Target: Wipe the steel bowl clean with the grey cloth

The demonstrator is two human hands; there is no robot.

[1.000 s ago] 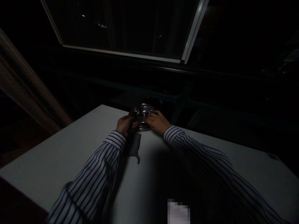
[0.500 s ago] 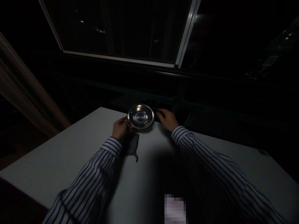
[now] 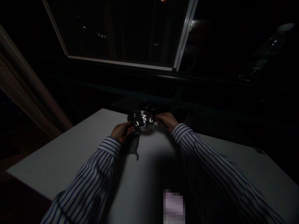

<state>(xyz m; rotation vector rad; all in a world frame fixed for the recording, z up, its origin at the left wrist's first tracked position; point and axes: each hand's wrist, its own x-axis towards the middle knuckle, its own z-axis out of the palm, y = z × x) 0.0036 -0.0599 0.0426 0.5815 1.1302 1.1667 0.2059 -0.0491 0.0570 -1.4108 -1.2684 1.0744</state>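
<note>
A shiny round metal bowl (image 3: 142, 120) is held over the far edge of the white table, tipped so that its side and part of its inside show. My left hand (image 3: 121, 130) is closed on the bowl's left rim. On the right rim, the fingers of my right hand (image 3: 166, 120) are pinched together. A dark grey mesh cloth or pouch (image 3: 133, 146) with a narrow tail lies on the table just below my left hand, partly covered by it.
The white table (image 3: 77, 149) spreads out to both sides. Dark objects (image 3: 149, 106), hard to make out, sit just behind the bowl. Beyond are a window frame (image 3: 121, 63), a curtain (image 3: 25, 77) at left and a clear bottle (image 3: 268, 49) at right.
The bowl has tilted, so its inside faces me less and its outer side shows more. My right hand has come from beside the bowl onto its right rim.
</note>
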